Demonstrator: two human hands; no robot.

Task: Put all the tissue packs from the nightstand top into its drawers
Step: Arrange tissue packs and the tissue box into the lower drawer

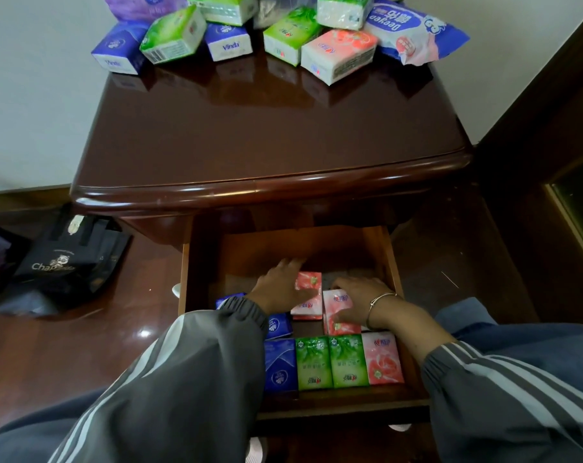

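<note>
The nightstand's drawer point(393, 262) stands pulled out below the glossy brown top point(266, 135). Inside lie several tissue packs: a front row of blue point(280, 365), two green point(313, 362) and pink point(385, 360). Behind them my left hand point(283, 285) rests flat on a pink pack point(308, 292). My right hand point(360, 300), a bangle on its wrist, presses another pink pack point(338, 312) beside it. At the back of the top sit several more packs: blue Vinda point(228, 41), green point(173, 35), pink point(338, 53) and a large blue-white Deeyeo bag point(414, 28).
A black tote bag point(69, 262) lies on the shiny floor left of the nightstand. Dark wooden furniture point(551, 162) stands close on the right. White wall lies behind and to the left. My knees flank the drawer.
</note>
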